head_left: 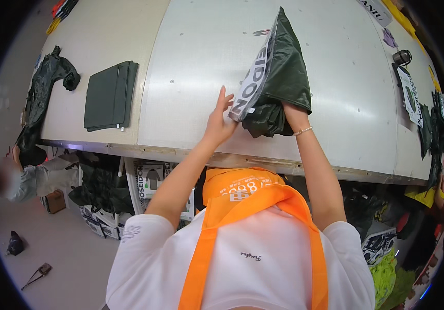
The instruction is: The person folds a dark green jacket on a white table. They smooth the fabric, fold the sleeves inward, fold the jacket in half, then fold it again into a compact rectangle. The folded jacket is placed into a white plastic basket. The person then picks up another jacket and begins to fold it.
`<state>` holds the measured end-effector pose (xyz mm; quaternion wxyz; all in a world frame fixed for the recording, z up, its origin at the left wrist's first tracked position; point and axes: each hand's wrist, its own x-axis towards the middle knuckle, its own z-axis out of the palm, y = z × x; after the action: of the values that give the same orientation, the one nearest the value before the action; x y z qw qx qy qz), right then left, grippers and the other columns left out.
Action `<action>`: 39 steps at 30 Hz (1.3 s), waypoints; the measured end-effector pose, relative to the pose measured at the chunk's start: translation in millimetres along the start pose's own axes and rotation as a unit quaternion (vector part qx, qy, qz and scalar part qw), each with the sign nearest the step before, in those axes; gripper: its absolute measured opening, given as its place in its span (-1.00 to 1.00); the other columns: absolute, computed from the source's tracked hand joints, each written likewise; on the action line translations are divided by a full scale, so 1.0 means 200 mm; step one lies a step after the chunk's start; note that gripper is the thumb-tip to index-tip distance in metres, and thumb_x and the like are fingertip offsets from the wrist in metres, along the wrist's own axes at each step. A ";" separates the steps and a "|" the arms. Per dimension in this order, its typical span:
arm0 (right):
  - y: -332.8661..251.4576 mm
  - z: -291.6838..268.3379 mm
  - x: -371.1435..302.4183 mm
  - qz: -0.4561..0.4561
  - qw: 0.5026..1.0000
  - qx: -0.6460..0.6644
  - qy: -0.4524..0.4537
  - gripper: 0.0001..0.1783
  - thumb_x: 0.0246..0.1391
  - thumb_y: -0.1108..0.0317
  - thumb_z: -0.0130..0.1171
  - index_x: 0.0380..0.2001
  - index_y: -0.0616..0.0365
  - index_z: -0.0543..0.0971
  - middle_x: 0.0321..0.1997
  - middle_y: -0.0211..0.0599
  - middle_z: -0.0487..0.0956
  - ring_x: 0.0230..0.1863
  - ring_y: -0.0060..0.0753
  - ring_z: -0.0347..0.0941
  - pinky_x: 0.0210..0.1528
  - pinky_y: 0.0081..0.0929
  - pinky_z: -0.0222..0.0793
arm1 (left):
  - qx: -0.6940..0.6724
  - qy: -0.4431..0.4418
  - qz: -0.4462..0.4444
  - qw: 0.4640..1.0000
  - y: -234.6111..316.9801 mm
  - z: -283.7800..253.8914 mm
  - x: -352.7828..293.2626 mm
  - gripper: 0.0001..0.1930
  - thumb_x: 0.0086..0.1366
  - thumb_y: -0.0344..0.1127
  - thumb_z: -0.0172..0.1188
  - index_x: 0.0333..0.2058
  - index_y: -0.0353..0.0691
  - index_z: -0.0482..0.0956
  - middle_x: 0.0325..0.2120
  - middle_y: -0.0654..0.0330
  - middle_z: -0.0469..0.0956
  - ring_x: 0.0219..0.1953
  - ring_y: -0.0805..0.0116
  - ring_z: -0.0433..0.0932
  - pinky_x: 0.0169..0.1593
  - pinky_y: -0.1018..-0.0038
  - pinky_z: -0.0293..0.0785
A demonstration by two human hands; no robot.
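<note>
Head view: a dark green bundle [290,72] lies between the hands, toward the worktop's [180,116] near edge; left hand [219,123] at its corner, fingers spread, right hand [295,117] partly hidden in folds; whether either grips, I cannot tell.

I'm handling one printed dark-green bag [284,75] with two bare hands [220,123] — wearing one beaded bracelet [303,131], one orange apron [245,209], one white T-shirt [271,235].

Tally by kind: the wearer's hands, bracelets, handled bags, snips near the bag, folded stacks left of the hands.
Hands: 2 (left hand, right hand partly hidden)
Beaded bracelet: 1
Printed bag: 1
Snips: 1
Folded green stack: 1
Total: 6
</note>
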<state>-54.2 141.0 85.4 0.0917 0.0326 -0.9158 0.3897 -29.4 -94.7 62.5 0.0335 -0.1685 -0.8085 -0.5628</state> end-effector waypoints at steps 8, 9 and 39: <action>-0.12 0.05 0.18 -0.116 0.978 -0.146 0.096 -0.52 0.05 0.07 0.07 -0.08 0.21 0.49 0.04 -0.07 0.47 0.06 0.01 0.35 0.10 -0.25 0.24 | -0.102 0.056 0.013 0.993 0.06 0.17 -0.06 -0.18 0.06 -0.79 -0.22 0.30 0.05 0.08 0.01 0.11 0.47 -0.15 0.27 0.53 -0.12 0.59 0.39; -0.18 0.09 0.17 -0.039 0.994 -0.077 0.068 -0.47 0.04 -0.01 0.05 -0.09 0.22 0.51 0.01 -0.02 0.49 0.04 0.03 0.36 0.09 -0.25 0.25 | -0.262 0.052 -0.139 0.953 -0.04 0.21 -0.09 -0.27 0.13 -0.75 -0.22 0.27 0.01 0.12 0.01 0.17 0.43 -0.12 0.31 0.50 -0.12 0.54 0.43; 0.16 0.45 0.19 0.043 0.979 -0.142 -0.142 -0.31 0.17 -0.09 -0.18 0.29 0.00 0.15 0.40 -0.12 0.03 0.40 -0.12 -0.09 0.39 -0.25 -0.25 | -0.464 -0.115 -0.490 0.729 -0.10 0.60 -0.19 -0.61 0.42 -0.28 -0.32 0.07 -0.41 0.27 -0.06 -0.05 0.48 -0.07 0.23 0.54 0.01 0.49 0.47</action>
<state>-107.8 98.3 9.1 -0.0519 0.0347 -0.9661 0.2504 16.6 0.6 -8.8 -0.4228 0.1931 -0.4148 -0.7822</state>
